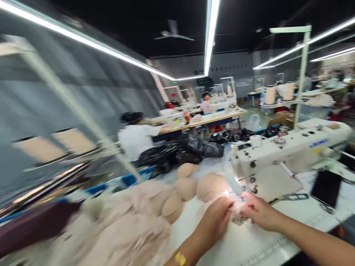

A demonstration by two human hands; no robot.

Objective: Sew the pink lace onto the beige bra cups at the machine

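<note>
My left hand is closed beside the needle area of a white sewing machine, fingers pressed together on pale fabric. Opposite it, my right hand is closed too, its fingertips pinching the same fabric under the lit machine head. Glare and blur hide the fabric's edges and exact shape. Just beyond my left hand lies a beige bra cup. More moulded bra cups rest to its left, beside a large heap of pale pink fabric.
A black phone lies on the table right of the machine, near scissors. Black plastic bags are piled behind. Thread cones stand on a rack at right. A person in white sits ahead at another bench.
</note>
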